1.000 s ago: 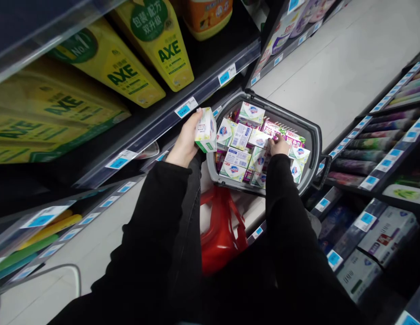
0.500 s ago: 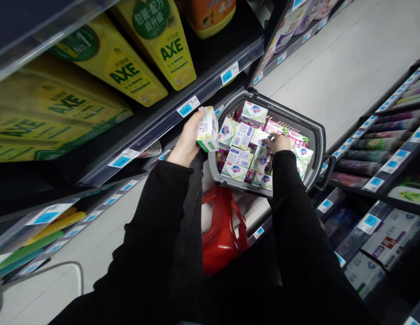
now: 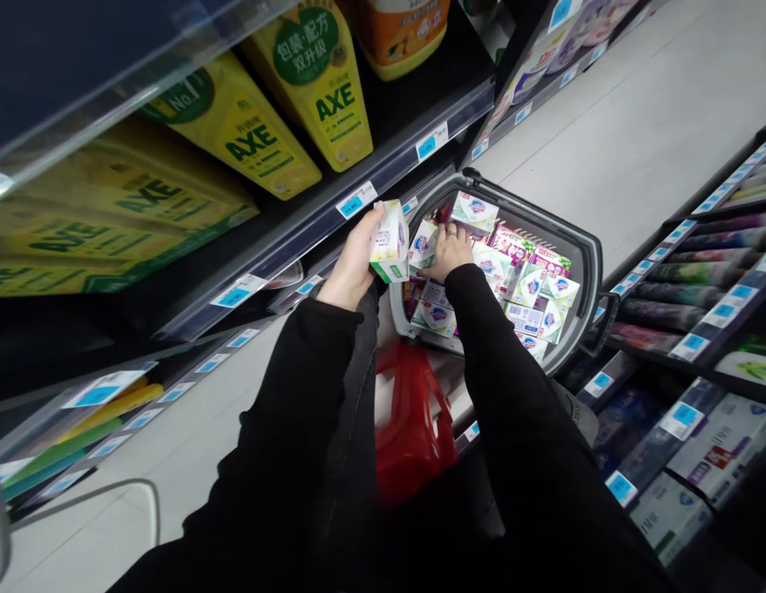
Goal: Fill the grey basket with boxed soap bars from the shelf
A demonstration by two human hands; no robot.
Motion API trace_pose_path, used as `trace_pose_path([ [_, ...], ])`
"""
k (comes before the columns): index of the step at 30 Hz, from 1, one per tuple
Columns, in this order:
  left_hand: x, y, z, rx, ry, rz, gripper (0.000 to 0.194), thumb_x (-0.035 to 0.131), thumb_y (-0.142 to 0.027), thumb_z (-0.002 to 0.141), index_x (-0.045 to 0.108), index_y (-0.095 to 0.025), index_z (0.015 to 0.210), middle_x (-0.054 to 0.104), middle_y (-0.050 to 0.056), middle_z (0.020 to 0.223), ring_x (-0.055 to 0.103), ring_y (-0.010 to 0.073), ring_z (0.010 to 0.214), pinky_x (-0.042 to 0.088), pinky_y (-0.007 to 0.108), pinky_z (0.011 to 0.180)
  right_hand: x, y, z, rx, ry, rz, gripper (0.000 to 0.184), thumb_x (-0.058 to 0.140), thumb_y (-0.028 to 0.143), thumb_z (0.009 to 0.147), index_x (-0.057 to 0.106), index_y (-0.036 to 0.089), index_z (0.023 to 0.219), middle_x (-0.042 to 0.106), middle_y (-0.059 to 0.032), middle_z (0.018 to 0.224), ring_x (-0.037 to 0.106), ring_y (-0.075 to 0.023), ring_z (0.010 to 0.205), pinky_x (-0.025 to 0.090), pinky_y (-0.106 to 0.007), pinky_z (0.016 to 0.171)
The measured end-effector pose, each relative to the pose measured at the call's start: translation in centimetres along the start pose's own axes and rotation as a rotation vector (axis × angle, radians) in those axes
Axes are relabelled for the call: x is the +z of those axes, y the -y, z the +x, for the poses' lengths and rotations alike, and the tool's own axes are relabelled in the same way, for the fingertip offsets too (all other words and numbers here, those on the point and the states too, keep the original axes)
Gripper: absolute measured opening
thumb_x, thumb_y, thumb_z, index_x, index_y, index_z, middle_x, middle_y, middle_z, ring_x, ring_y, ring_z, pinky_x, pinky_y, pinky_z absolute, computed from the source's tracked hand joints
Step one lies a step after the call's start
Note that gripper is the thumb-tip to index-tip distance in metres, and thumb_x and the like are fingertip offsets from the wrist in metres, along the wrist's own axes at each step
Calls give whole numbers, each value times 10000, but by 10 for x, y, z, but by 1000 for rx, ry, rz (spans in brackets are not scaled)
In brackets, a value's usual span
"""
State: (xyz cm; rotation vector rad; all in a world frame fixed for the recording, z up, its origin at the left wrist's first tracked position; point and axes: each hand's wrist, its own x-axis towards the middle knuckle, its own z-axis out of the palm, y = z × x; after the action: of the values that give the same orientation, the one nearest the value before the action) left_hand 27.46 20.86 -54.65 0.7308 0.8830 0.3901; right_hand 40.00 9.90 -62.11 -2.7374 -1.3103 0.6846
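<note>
My left hand is closed around a white and green soap box, holding it up at the left rim of a grey basket. Inside the basket lie many small soap boxes in white, green and yellow, some with barcodes facing up. My right hand reaches into the left part of the basket, thumb and fingers bent around a soap box that they mostly cover. Another soap box lies just left of these fingers.
Yellow AXE bottles stand on the shelf at left, with price tags along its edge. A red plastic basket sits below the grey one. Right-hand shelves hold rows of tubes and packs. Pale floor runs behind.
My right hand has moved left across the basket, from the boxes at its middle to those near its left side. Boxes at the middle right are now uncovered. My left hand still holds its box.
</note>
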Motion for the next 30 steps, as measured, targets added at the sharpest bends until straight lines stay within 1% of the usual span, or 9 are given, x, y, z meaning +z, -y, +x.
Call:
trace_pose_path([
  [6, -1, 2, 2, 12, -3, -29, 343, 616, -499, 872, 619, -163, 944, 707, 98, 960, 683, 325, 1087, 581, 437, 902, 6, -5, 4, -136, 8, -3, 1047, 630, 684, 709, 364, -40, 1417, 440, -300, 1433, 374, -436, 1336, 231, -597, 1155],
  [9, -2, 2, 2, 11, 0, -29, 345, 620, -498, 871, 623, -162, 951, 713, 95, 938, 693, 315, 1059, 588, 421, 888, 1, -4, 1, -139, 36, -9, 1083, 666, 675, 699, 342, -59, 1426, 415, -322, 1446, 363, -436, 1349, 223, -577, 1166],
  [11, -3, 3, 2, 8, 6, -31, 348, 617, -501, 871, 627, -163, 951, 717, 98, 932, 696, 310, 1050, 590, 414, 883, -7, -11, 3, -128, 7, 22, 1050, 646, 662, 740, 324, -45, 1446, 413, -320, 1443, 371, -426, 1345, 244, -583, 1155],
  [15, -4, 2, 1, -5, 17, -33, 337, 616, -500, 864, 625, -168, 917, 717, 104, 928, 691, 312, 1061, 589, 415, 884, -31, -48, 18, 13, -155, 78, 656, 505, 487, 909, 449, 42, 1387, 464, -255, 1380, 428, -381, 1292, 325, -589, 1102],
  [18, -2, 0, -1, -1, 8, -36, 333, 614, -498, 859, 611, -166, 889, 712, 106, 927, 679, 319, 1087, 586, 424, 888, -41, -76, 31, 74, -145, 33, 458, 521, 333, 910, 550, 64, 1280, 488, -222, 1327, 426, -365, 1277, 349, -566, 1091],
  [21, -2, 1, -2, 19, 13, -42, 350, 627, -510, 848, 594, -164, 892, 703, 104, 944, 669, 328, 1107, 582, 440, 894, -37, -88, 33, 32, -118, -8, 437, 531, 287, 905, 547, 97, 1297, 492, -203, 1320, 405, -368, 1283, 370, -590, 1058],
  [24, -3, 2, 0, 18, 21, -21, 399, 606, -544, 862, 592, -153, 941, 695, 103, 953, 674, 328, 1092, 580, 450, 887, -26, -88, 29, 4, -160, -59, 432, 451, 238, 927, 540, 103, 1327, 510, -222, 1318, 401, -370, 1290, 372, -613, 1040],
  [27, -5, 3, 2, 17, 28, 6, 473, 581, -600, 869, 596, -145, 998, 693, 106, 970, 681, 327, 1070, 575, 457, 882, -20, -87, 25, -15, -169, -117, 447, 398, 156, 909, 554, 87, 1322, 528, -247, 1327, 393, -353, 1320, 338, -588, 1088],
  [30, -6, 3, 3, 10, 35, 3, 477, 595, -607, 860, 598, -151, 999, 696, 108, 979, 680, 321, 1068, 566, 455, 898, -20, -86, 24, 13, -169, -120, 452, 363, 148, 913, 556, 114, 1320, 524, -230, 1361, 412, -344, 1307, 361, -572, 1070],
])
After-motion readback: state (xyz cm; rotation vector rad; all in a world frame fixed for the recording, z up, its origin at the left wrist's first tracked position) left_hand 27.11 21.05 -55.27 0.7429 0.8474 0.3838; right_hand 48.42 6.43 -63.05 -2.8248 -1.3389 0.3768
